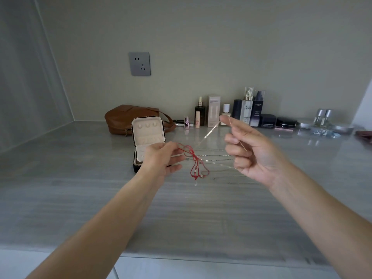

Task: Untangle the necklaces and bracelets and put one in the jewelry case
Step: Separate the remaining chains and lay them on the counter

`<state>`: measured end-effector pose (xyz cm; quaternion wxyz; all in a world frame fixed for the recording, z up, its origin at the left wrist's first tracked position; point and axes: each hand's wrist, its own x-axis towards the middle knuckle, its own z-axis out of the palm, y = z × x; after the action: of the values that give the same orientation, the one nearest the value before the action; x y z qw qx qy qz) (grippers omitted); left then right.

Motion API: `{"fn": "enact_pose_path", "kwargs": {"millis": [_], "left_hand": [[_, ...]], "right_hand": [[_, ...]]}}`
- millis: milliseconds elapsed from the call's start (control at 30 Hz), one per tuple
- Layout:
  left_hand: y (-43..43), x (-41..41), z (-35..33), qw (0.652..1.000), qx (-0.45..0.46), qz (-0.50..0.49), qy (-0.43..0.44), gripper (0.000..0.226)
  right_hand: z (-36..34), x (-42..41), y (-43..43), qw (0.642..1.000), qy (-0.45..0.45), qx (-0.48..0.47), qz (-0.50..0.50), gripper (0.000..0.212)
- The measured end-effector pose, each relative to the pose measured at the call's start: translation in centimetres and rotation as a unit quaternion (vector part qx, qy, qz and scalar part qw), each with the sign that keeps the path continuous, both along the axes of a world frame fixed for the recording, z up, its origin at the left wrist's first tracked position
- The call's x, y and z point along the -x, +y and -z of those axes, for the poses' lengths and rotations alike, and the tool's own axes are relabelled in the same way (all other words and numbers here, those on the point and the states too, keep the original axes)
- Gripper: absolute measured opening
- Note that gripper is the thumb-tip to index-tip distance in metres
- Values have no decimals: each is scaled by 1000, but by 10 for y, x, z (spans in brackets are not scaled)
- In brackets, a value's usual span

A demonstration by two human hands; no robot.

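The left hand (161, 158) pinches one end of a red cord bracelet with small pale beads (193, 164), its fingers curled round the cord. The rest of the cord hangs in loops just right of the fingertips, above the grey veined stone counter (80, 178). The right hand (248, 152) is held higher and well to the right, thumb and forefinger pressed together on a thin pale metal chain (209, 132). One length of that chain slants down and left from the pinch toward the red loops, stretched in the air between the two hands. Another length runs down across the right palm. Whether chain and cord are knotted where they meet is too fine to tell. More thin silver chains (213, 156) lie on the counter between the hands. The small square jewelry case with cream lining (148, 128) stands open just behind the left hand, which hides part of its lower tray. Behind the case lies a brown leather bag (122, 117), with a grey wall socket (139, 63) above it. A row of cosmetic bottles and jars (247, 109) lines the wall to the right.
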<state>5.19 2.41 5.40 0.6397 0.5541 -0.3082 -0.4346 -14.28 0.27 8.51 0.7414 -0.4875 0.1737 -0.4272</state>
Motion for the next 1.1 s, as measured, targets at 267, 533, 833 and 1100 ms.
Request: {"fn": "enact_pose_path", "kwargs": {"millis": [267, 533, 833, 1100], "left_hand": [[5, -20, -4, 955, 25, 44, 292, 25], [20, -7, -9, 957, 60, 164, 233, 21], [33, -23, 0, 945, -127, 147, -262, 21], [61, 5, 9, 776, 11, 138, -616, 19]], "right_hand": [[10, 20, -5, 999, 25, -34, 14, 45], [17, 21, -5, 998, 56, -36, 7, 52], [23, 21, 8, 951, 305, 40, 29, 28], [43, 20, 25, 859, 477, 160, 98, 13]]}}
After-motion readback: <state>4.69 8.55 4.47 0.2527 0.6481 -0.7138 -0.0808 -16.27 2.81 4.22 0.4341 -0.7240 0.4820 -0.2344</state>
